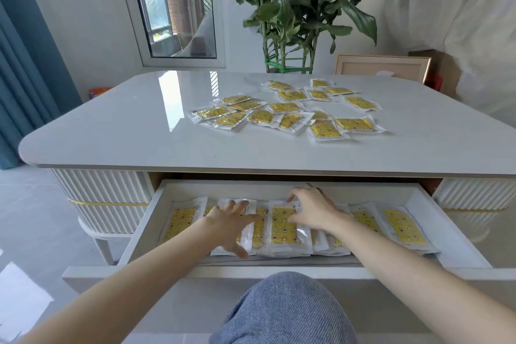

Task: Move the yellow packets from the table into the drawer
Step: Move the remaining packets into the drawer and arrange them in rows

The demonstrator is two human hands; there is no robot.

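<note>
1. The drawer (223, 190) is hanging pulled out under the near edge of the bench (125, 126). A row of packets (405, 226) is lying side by side across its floor, with the packets overlapping each other.
2. The left hand (231, 225) is resting on the row left of centre. Its fingers (237, 205) are spreading out straight and gripping nothing.
3. The right hand (314, 212) is sitting on the middle packet (282, 229). Its fingers (293, 198) are bending at the packet's far edge and the thumb is lying on its face. I cannot tell whether it is pinching or just pressing.
4. Loose yellow packets (284, 107) are lying scattered on the bench, right of centre toward the far edge. Several are overlapping, and all are sitting well apart from the near edge.
5. A plant (293, 8) is standing behind the bench's far edge. A denim-covered knee (284, 313) is showing below the drawer front.
</note>
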